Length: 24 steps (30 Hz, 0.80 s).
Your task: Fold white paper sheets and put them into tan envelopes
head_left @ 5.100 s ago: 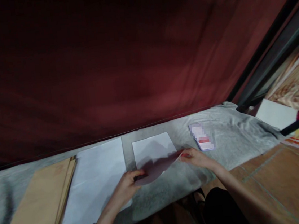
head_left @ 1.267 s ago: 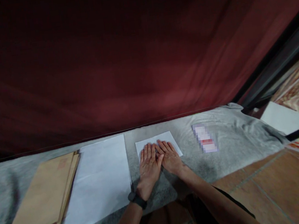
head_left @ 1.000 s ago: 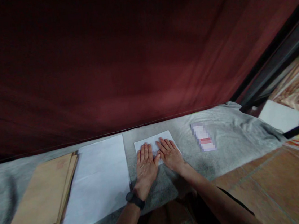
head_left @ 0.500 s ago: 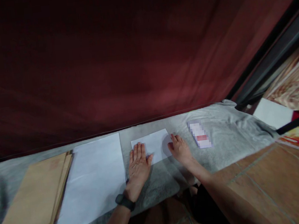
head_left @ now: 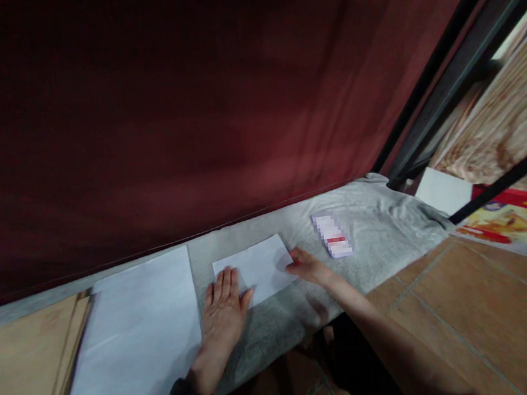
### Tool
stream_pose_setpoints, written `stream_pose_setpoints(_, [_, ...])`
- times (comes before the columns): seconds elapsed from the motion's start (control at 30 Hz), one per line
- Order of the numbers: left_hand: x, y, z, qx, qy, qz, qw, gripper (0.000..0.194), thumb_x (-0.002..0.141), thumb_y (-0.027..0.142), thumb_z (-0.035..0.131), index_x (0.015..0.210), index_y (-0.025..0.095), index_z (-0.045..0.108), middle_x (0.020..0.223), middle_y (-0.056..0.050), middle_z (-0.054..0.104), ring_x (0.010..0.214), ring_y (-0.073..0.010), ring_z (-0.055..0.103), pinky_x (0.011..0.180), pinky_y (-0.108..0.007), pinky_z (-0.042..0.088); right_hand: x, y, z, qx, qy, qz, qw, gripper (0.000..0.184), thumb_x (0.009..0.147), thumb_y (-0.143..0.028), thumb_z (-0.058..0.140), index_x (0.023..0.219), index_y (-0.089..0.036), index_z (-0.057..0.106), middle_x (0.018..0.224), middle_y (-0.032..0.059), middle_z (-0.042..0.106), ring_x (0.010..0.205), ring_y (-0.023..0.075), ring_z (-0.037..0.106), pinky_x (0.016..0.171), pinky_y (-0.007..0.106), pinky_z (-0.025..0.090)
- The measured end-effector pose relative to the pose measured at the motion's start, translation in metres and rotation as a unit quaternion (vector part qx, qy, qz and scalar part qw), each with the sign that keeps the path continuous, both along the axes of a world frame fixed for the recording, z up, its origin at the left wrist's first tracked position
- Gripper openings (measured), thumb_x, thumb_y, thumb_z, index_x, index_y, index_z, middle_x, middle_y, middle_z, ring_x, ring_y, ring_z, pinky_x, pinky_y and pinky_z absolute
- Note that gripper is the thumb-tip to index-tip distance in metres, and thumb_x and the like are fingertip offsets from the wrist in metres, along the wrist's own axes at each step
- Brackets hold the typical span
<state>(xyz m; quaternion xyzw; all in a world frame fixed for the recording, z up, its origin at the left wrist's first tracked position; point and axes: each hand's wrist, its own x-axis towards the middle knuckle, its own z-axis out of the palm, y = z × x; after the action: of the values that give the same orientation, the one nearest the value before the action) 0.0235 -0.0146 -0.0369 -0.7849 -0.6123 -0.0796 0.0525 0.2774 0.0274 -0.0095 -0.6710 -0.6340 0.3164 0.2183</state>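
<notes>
Pinning the small white sheet [head_left: 263, 268] with just my flat left hand [head_left: 224, 317] now, since my right hand [head_left: 311, 266] slid out to the edge; can't tell if it's pinching.

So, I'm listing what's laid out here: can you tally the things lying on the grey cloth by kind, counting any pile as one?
White papers: 2, the large paper and the small paper
Brown paper piles: 1, the brown pile
Pixelated items: 1, the pale item, too blurred to name
Total: 4
</notes>
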Motion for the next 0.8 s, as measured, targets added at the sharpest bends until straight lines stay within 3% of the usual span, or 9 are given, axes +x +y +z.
stream_pose_setpoints(0.23, [0.013, -0.011, 0.006, 0.014, -0.017, 0.001, 1.000, 0.057, 0.099, 0.039, 0.038, 0.147, 0.009, 0.048, 0.154, -0.018, 0.047, 0.142, -0.0328, 0.044, 0.119, -0.054, 0.031, 0.005, -0.020, 0.013, -0.031, -0.099, -0.006, 0.995, 0.030, 0.085, -0.018, 0.063, 0.116, -0.018, 0.062, 0.091, 0.0053, 0.071, 0.090, 0.0232, 0.068, 0.079, 0.031, 0.048])
stream_pose_setpoints(0.33, [0.017, -0.011, 0.010, 0.009, -0.018, 0.011, 1.000, 0.055, 0.097, 0.033, 0.039, 0.146, 0.008, 0.050, 0.152, -0.018, 0.049, 0.142, -0.0327, 0.045, 0.118, -0.053, 0.032, -0.002, -0.024, 0.019, 0.047, -0.193, -0.005, 0.980, 0.032, 0.095, -0.024, 0.053, 0.125, -0.015, 0.059, 0.108, 0.0135, 0.071, 0.105, 0.0280, 0.066, 0.091, 0.038, 0.049])
stream_pose_setpoints(0.4, [0.019, -0.011, 0.012, 0.011, -0.023, 0.017, 1.000, 0.054, 0.095, 0.028, 0.040, 0.145, 0.008, 0.050, 0.152, -0.018, 0.049, 0.142, -0.0326, 0.045, 0.119, -0.053, 0.030, -0.011, -0.024, 0.019, 0.122, -0.208, 0.030, 0.970, 0.037, 0.100, -0.027, 0.046, 0.133, -0.013, 0.056, 0.123, 0.0172, 0.067, 0.119, 0.0286, 0.061, 0.100, 0.041, 0.047])
stream_pose_setpoints(0.57, [0.028, -0.008, 0.012, 0.020, -0.048, 0.026, 0.998, 0.056, 0.091, 0.019, 0.041, 0.144, 0.004, 0.050, 0.158, -0.020, 0.041, 0.148, -0.0317, 0.035, 0.122, -0.050, 0.027, -0.049, -0.026, 0.002, 0.213, -0.135, 0.191, 0.949, 0.044, 0.104, -0.028, 0.037, 0.145, -0.017, 0.051, 0.153, 0.0108, 0.050, 0.142, 0.0234, 0.043, 0.118, 0.044, 0.035])
stream_pose_setpoints(0.8, [0.042, 0.012, -0.001, 0.021, -0.099, -0.022, 0.995, 0.060, 0.094, 0.017, 0.033, 0.153, 0.006, 0.036, 0.161, -0.016, 0.037, 0.152, -0.0256, 0.028, 0.122, -0.046, 0.031, -0.067, -0.014, -0.017, 0.202, -0.156, 0.204, 0.945, 0.049, 0.101, -0.020, 0.036, 0.148, -0.015, 0.049, 0.155, 0.0091, 0.048, 0.145, 0.0213, 0.040, 0.122, 0.044, 0.029])
